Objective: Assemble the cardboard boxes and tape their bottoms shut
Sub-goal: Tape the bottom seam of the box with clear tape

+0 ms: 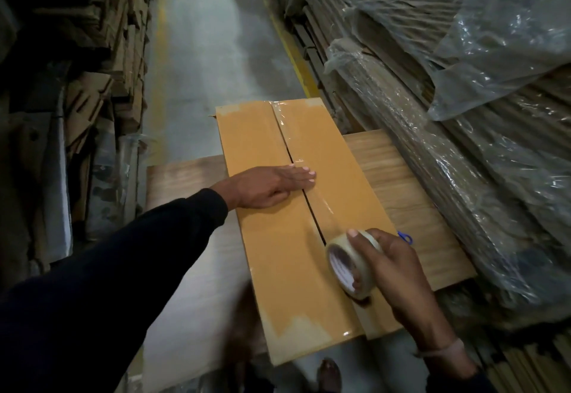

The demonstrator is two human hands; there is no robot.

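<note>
A long, flat-topped brown cardboard box (278, 238) lies on a light wooden table (417, 201), with its bottom flaps facing up. The two flaps meet in a dark seam (306, 198) that runs down the middle of the box. A strip of shiny clear tape (296, 145) covers the far part of that seam and runs toward the person. The left hand (272, 187) lies flat on the box with straight fingers, and the fingertips press on the tape and the seam. The right hand (389, 266) has its thumb and fingers curled round a roll of clear tape (352, 264), which sits on the box near the close end. The seam near the roll looks a little open, so the flaps are not tight together there. To do this step well, I think the left hand should push the flaps close and hold them down while the right hand pulls the roll straight back along the seam. The tape should stay in the middle, half on each flap, and stay tight so it gets no bubbles. It should likely go over the near edge before it is cut. Stacks of flat cardboard under clear plastic sheets (463, 99) stand just beside the table on the right. Something small and blue (406, 236) peeks out by the right hand, but it is too hidden to tell what it is.
</note>
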